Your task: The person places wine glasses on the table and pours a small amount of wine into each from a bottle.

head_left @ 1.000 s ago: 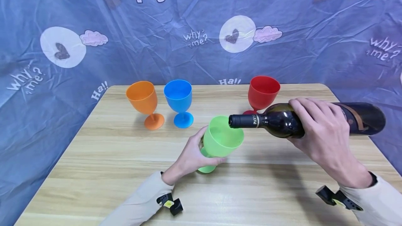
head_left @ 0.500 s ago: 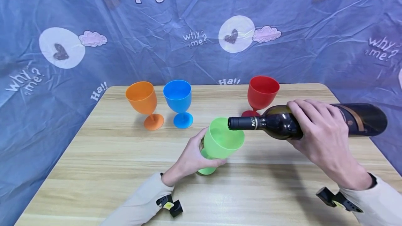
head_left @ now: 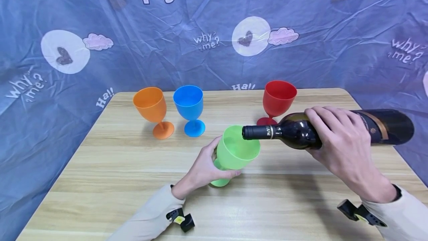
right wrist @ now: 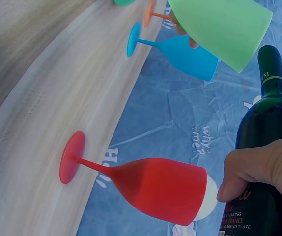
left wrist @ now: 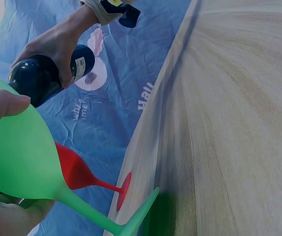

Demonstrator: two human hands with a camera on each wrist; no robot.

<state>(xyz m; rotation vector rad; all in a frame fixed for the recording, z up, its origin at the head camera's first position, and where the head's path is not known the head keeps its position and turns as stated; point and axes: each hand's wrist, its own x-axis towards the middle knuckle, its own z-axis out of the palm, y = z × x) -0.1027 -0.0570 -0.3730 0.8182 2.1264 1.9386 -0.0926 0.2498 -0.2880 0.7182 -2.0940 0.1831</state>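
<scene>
Green goblet [head_left: 234, 155], likely light stiff plastic, tilted above table [head_left: 133, 181], left hand [head_left: 205, 168] curled round bowl; dark bottle [head_left: 297, 131] nearly level, mouth near goblet's rim, right hand [head_left: 347, 146] wrapped round body; probably heavy, slick glass, best held mid-body

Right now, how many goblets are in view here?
4: the orange goblet and blue goblet toward the back left of the table, the red goblet toward the back right, beyond the bottle, and the green goblet in the person's left hand. No others show.
</scene>
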